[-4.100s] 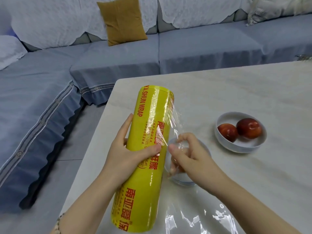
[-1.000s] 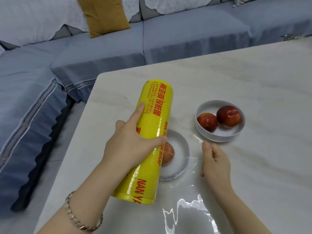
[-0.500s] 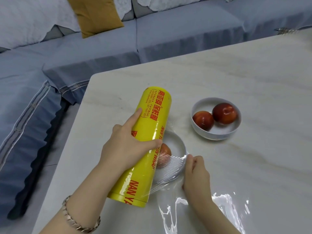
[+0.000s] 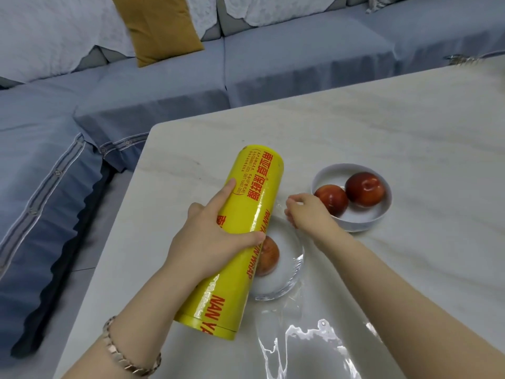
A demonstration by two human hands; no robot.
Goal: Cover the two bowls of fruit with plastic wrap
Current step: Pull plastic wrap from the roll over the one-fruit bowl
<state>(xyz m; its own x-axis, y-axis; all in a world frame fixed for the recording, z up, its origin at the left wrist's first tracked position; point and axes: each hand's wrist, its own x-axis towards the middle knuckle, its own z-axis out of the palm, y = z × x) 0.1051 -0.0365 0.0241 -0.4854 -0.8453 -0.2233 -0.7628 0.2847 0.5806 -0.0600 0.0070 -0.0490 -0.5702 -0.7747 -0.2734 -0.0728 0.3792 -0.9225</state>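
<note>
My left hand (image 4: pixel 210 236) grips a big yellow roll of plastic wrap (image 4: pixel 240 214) that lies tilted over the left side of a near white bowl (image 4: pixel 284 280). That bowl holds one red fruit (image 4: pixel 269 255) and has clear film (image 4: pixel 297 263) stretched over it. My right hand (image 4: pixel 306 212) is at the bowl's far rim, fingers curled, pinching the film there. A second white bowl (image 4: pixel 352 222) with two red fruits (image 4: pixel 364 188) stands uncovered just to the right.
The pale marble table (image 4: pixel 410 127) has its left edge close to the roll. Loose shiny film (image 4: pixel 314 340) lies on the table in front of the near bowl. A grey-blue sofa (image 4: pixel 300 67) with a mustard cushion (image 4: pixel 161 26) runs behind and to the left.
My right hand moved from the near side of the covered bowl up to its far rim beside the roll. The left hand kept its grip on the roll.
</note>
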